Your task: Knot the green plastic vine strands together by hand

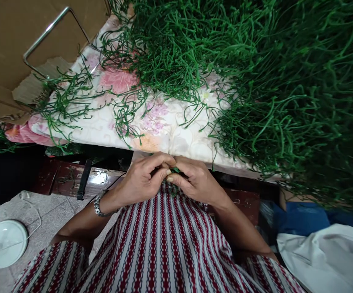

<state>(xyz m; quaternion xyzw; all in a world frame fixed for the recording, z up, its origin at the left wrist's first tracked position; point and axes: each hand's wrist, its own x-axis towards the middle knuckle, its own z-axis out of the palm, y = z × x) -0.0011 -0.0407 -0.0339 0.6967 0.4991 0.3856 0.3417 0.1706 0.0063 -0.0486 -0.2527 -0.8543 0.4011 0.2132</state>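
Note:
My left hand [141, 179] and my right hand [196, 181] meet at the near edge of a table, fingertips pressed together. Between them they pinch a small green plastic sprig [174, 171], mostly hidden by the fingers. A metal bracelet [99, 205] is on my left wrist. A large heap of green plastic stems [286, 81] fills the table's far and right side, just beyond my hands. Looser sprigs [69, 101] lie scattered at the left on the floral tablecloth [164, 130]. My red-and-white striped garment [164, 248] lies below my hands.
A cardboard box [8, 44] with a metal rod handle [51, 28] stands at the upper left. A white round lid [4, 243] rests on the tiled floor at lower left. Blue cloth [304, 217] and white cloth [325, 256] lie at lower right.

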